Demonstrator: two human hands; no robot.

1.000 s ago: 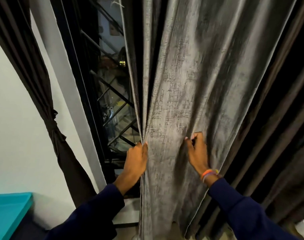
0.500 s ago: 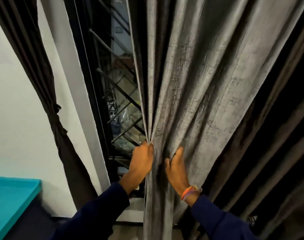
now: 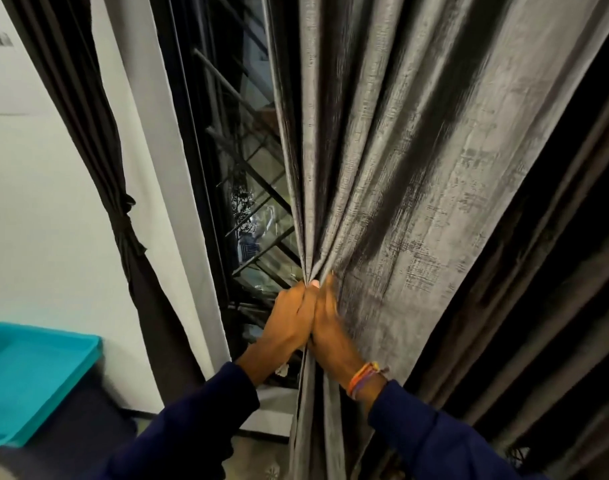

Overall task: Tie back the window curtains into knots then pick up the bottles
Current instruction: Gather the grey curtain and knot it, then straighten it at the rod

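— Presently the grey curtain (image 3: 417, 168), right of the window grille (image 3: 247, 188), is gathered at mid-height, gripped by the left hand (image 3: 289, 327) and right hand (image 3: 331, 327) pressed together.

— Could it be lost?

— Possibly: heavy folds may slip before any knot is formed.

Dim indoor light, motion blur, wide-angle edge bending.

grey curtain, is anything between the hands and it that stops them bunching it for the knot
Nothing visible does. The left hand and right hand already grip the grey curtain directly, side by side, gathering its folds into one bunch. The window grille lies behind the fabric, not between.
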